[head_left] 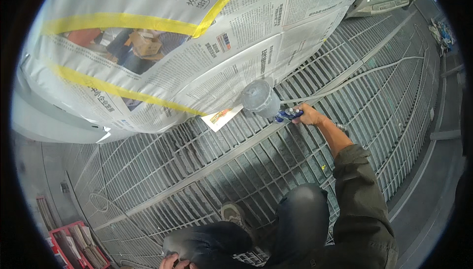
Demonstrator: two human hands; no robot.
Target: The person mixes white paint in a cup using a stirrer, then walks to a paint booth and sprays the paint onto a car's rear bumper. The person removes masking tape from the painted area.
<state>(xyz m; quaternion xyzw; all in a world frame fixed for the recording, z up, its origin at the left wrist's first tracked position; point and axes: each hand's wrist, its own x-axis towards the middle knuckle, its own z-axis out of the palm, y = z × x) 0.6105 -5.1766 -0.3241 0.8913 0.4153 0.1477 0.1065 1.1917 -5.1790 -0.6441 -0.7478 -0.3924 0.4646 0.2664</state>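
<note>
My right hand (309, 115) grips a spray gun (289, 115) with a blue body, its arm reaching in from the lower right. A translucent grey paint cup (261, 97) sits on the gun, close to a vehicle body masked with newspaper (236, 37). At the lower edge, by my left knee, the bent fingers of my left hand (176, 262) show. The rest of that hand is cut off, and what it holds, if anything, is hidden. A loose printed corner of paper (221, 118) hangs below the masking, just left of the cup.
Yellow tape (123, 21) holds the newspaper sheets. Slatted metal grating (221, 163) forms the floor under my shoe (232, 213). A pale hose (367, 75) runs across the grating at the right. A red box (79, 244) of papers or flat pieces stands at the lower left.
</note>
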